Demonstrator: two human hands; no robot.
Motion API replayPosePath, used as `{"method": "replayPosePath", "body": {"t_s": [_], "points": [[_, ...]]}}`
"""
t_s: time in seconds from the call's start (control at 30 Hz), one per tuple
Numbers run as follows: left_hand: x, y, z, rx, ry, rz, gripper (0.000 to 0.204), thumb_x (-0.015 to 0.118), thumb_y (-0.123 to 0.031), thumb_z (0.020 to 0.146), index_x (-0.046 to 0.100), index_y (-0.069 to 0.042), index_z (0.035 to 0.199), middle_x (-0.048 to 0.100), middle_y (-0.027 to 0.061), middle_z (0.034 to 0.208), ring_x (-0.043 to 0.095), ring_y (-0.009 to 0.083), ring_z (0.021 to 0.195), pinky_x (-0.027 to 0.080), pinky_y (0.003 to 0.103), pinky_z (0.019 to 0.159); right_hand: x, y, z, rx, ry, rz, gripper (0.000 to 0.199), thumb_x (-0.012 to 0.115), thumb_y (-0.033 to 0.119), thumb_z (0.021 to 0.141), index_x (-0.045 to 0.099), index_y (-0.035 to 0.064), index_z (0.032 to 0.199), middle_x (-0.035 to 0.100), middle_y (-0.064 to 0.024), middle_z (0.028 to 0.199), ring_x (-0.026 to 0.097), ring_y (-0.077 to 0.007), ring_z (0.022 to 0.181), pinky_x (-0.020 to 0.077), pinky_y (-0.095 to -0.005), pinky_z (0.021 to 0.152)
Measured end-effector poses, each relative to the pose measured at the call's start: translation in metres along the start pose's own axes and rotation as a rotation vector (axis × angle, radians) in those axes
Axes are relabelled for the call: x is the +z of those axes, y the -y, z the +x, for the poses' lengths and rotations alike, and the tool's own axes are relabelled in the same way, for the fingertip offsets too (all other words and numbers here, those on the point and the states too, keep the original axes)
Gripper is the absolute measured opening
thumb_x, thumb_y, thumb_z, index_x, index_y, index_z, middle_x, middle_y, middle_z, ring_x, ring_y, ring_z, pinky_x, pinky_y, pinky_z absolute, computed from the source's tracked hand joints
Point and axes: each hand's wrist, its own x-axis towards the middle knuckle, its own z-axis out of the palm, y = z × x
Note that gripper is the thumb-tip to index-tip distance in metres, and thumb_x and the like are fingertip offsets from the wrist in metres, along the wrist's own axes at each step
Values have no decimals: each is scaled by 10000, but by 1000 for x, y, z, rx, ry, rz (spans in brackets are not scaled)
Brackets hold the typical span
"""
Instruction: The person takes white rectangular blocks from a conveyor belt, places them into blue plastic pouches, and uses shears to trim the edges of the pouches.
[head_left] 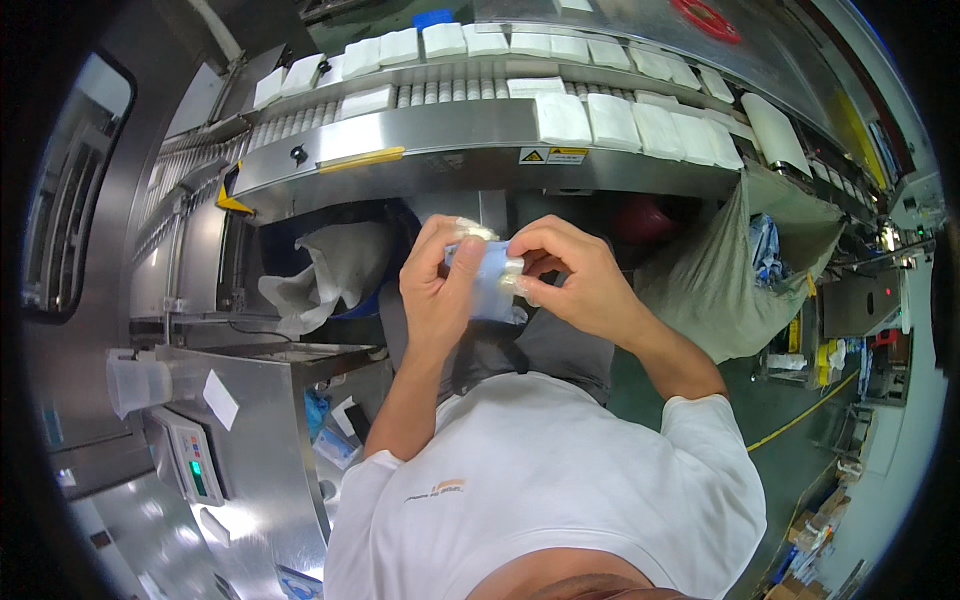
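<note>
In front of my body I hold up a small pale blue, filmy plastic packet (488,292). My left hand (436,278) grips its upper left side, with the thumb laid along its near face. My right hand (580,272) pinches its right edge between thumb and bent fingers. Whitish, see-through coverings wrap some fingertips of both hands. What the packet contains, if anything, cannot be made out. Beyond my hands runs a steel roller conveyor (440,170), and folded white pads (612,122) stand along its near edge at the right.
More white pads (398,48) line the conveyor's far side. A greenish cloth bag (700,285) hangs at the right with blue film inside. White sheeting (345,262) hangs from a dark blue bin at the left. A digital scale (190,462) stands on the steel table (262,420).
</note>
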Motion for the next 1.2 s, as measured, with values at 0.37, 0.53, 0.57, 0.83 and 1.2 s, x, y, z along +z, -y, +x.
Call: {"method": "replayPosePath", "body": {"t_s": [0.37,0.53,0.57,0.83,1.2], "points": [[7,17,3,-120,-130,-21,179,707,-137,1001,713,38,961,612,-14,924,509,65,794,382,210,667,-19,-16,-7,143,-49,13,177,729,58,916,642,-24,1046,686,-118,976,687,-180,841,565,-328,762],[10,34,-1,-277,-237,-167,181,673,-179,1033,711,-14,969,609,-57,876,476,16,740,356,193,624,-21,-26,-26,142,-208,128,157,708,60,946,633,-21,1057,691,-86,948,670,-136,851,555,-302,776],[7,35,-1,-301,-280,-215,176,667,-179,1037,708,-16,985,609,-57,868,480,15,737,359,193,622,-22,-36,-30,152,-249,193,161,707,55,953,620,-15,1069,680,-62,966,660,-118,874,552,-292,797],[27,28,-7,-198,-71,-247,203,677,-221,1043,703,-20,1053,637,-54,927,511,19,832,414,187,740,-25,-51,-31,166,-117,437,279,708,58,959,617,7,1217,664,-27,1044,636,-96,968,531,-274,876],[1,-2,-4,-408,131,-320,218,626,-238,1058,627,-38,1144,743,116,1039,585,52,700,511,238,591,-68,-70,-38,84,-320,1098,430,628,306,1051,571,4,1352,709,-75,1143,693,-150,914,591,-314,786]]}}
